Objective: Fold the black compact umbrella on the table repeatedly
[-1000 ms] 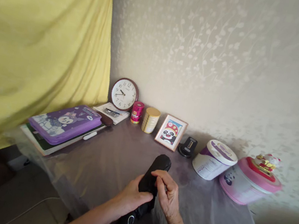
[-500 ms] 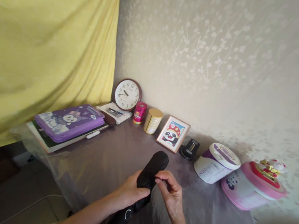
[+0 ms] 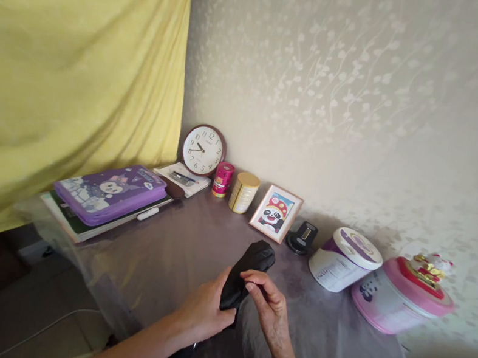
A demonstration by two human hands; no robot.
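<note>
A folded black umbrella (image 3: 250, 265) slants over the near part of the table, its rounded cloth end pointing away from me. My left hand (image 3: 209, 306) is wrapped around its middle, thumb lying across the cloth. Below that hand the dark lower part of the umbrella runs toward the bottom edge, mostly hidden by my wrist. My right hand (image 3: 268, 307) pinches with thumb and forefinger at the umbrella's right side. What lies between those fingertips is too small to make out; it may be the edge of the cloth.
On the grey-covered table (image 3: 148, 274), a purple case (image 3: 111, 193) rests on books at left. Along the wall stand a clock (image 3: 204, 149), a pink can (image 3: 223, 179), a yellow-lidded tin (image 3: 244, 193), a picture frame (image 3: 275, 213), a black device (image 3: 301, 237), a white tub (image 3: 341, 265) and a pink-lidded tub (image 3: 398, 299).
My left hand has turned and slid along the umbrella, covering more of its lower part and the metal ring. The umbrella's far end has shifted slightly right; my right hand's pinch has moved slightly left.
</note>
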